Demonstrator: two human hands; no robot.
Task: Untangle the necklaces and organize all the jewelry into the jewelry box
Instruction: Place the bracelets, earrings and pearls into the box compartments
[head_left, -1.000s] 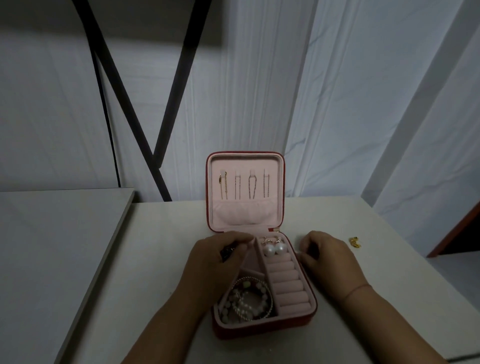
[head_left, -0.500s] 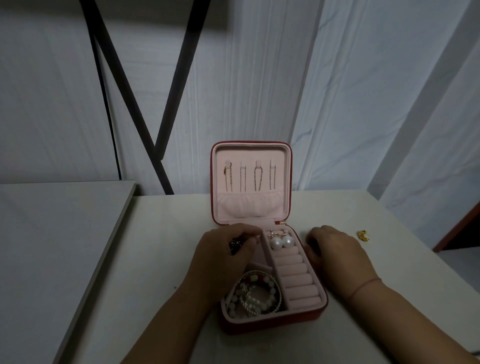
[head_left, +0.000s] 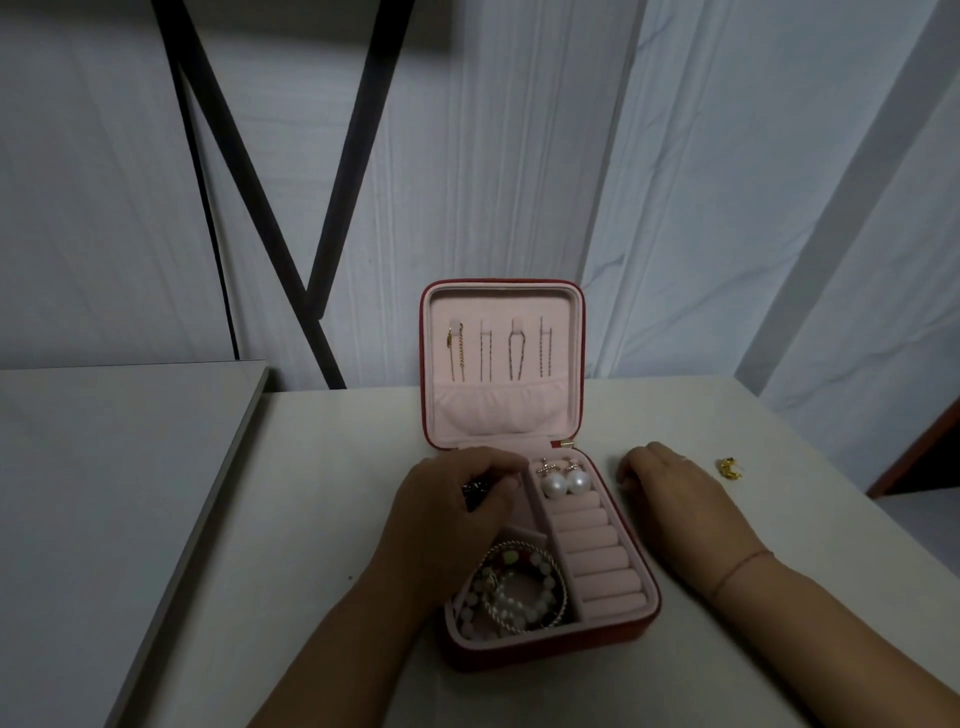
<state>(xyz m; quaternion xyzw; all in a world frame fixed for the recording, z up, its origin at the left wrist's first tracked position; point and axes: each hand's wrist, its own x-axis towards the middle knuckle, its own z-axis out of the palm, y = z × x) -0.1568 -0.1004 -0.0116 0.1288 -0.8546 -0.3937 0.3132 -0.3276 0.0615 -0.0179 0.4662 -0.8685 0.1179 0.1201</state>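
Observation:
A red jewelry box (head_left: 550, 649) with pink lining stands open on the white table, its lid upright. Several thin necklaces (head_left: 498, 348) hang on hooks inside the lid. Two pearl earrings (head_left: 563, 480) sit at the top of the ring rolls. Beaded bracelets (head_left: 514, 592) fill the front left compartment. My left hand (head_left: 457, 509) hovers over the back left compartment and pinches a small dark piece of jewelry (head_left: 475, 493). My right hand (head_left: 675, 493) rests on the table just right of the box, fingers curled down, holding nothing. A small gold piece (head_left: 728, 466) lies on the table further right.
A second grey table (head_left: 104, 467) adjoins on the left with a seam between. White sheeting and black diagonal bars stand behind. The white table's right edge (head_left: 883, 499) runs close to the gold piece.
The view has shifted, so the box sits lower and nearer. My right hand has slid a little away from the box's right wall. My left hand stays over the back left compartment.

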